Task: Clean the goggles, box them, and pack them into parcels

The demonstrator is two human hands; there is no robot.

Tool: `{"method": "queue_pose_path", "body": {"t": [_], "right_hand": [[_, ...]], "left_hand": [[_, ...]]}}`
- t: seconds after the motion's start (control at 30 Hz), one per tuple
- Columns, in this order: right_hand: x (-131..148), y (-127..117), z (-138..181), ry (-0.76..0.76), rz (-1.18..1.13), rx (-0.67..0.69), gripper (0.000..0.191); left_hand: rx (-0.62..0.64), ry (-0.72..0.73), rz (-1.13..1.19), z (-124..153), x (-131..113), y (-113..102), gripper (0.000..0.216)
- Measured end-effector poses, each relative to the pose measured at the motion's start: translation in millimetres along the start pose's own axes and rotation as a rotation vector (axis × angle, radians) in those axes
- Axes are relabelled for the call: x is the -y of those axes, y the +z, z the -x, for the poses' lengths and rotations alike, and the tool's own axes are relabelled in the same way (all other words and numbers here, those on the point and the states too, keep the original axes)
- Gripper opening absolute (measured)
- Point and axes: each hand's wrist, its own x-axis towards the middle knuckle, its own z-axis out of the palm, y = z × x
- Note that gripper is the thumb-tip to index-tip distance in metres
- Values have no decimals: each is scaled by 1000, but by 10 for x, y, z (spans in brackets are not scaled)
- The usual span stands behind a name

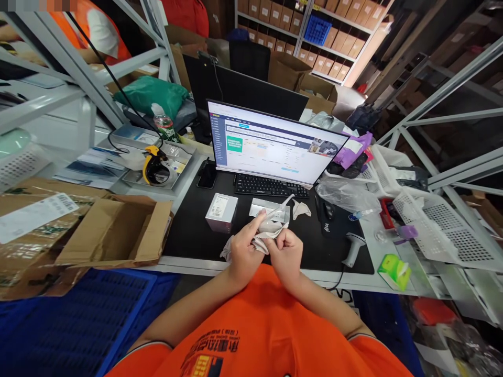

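Note:
Close to my body, my left hand (pixel 245 245) cradles a pale, shiny rounded object (pixel 269 225) with a long thin stem that points up and right. I cannot make out its exact kind. A crumpled whitish cloth (pixel 260 242) lies around its underside and trails out below my left hand. My right hand (pixel 287 256) is closed, pinching the cloth's edge beside the object. Just beyond the hands is a flat whitish box (pixel 257 206), partly hidden by them. To its left stands a small white box (pixel 222 209) with a printed label. A crumpled scrap (pixel 301 209) lies on the right.
Behind the hands are a keyboard (pixel 271 186) and a lit monitor (pixel 275 141). A phone (pixel 207 174) lies left, with an open cardboard box (pixel 118 230) farther left. On the right are a mouse (pixel 329 210), a barcode scanner (pixel 353 248), a green packet (pixel 394 271) and white baskets (pixel 426 225).

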Motion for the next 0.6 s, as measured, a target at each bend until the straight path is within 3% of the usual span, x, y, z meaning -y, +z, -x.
{"method": "queue_pose_path", "body": {"t": [0.1, 0.23, 0.3, 0.4, 0.5, 0.6], "right_hand": [[1, -50, -60, 76, -32, 98, 50], [78, -107, -357, 184, -321, 64, 60], [68, -87, -376, 146, -331, -13, 60], [-18, -30, -222, 26, -156, -115, 56], [-81, -16, -108, 1, -4, 46, 58], [-48, -60, -208, 110, -117, 167, 62]], "left_hand": [[29, -10, -14, 20, 8, -5, 52], [64, 70, -29, 16, 34, 43, 59], [52, 72, -30, -2, 48, 66, 59], [34, 39, 3, -22, 73, 61, 56], [40, -28, 25, -18, 103, 10, 51], [94, -34, 34, -14, 119, -50, 51]]}}
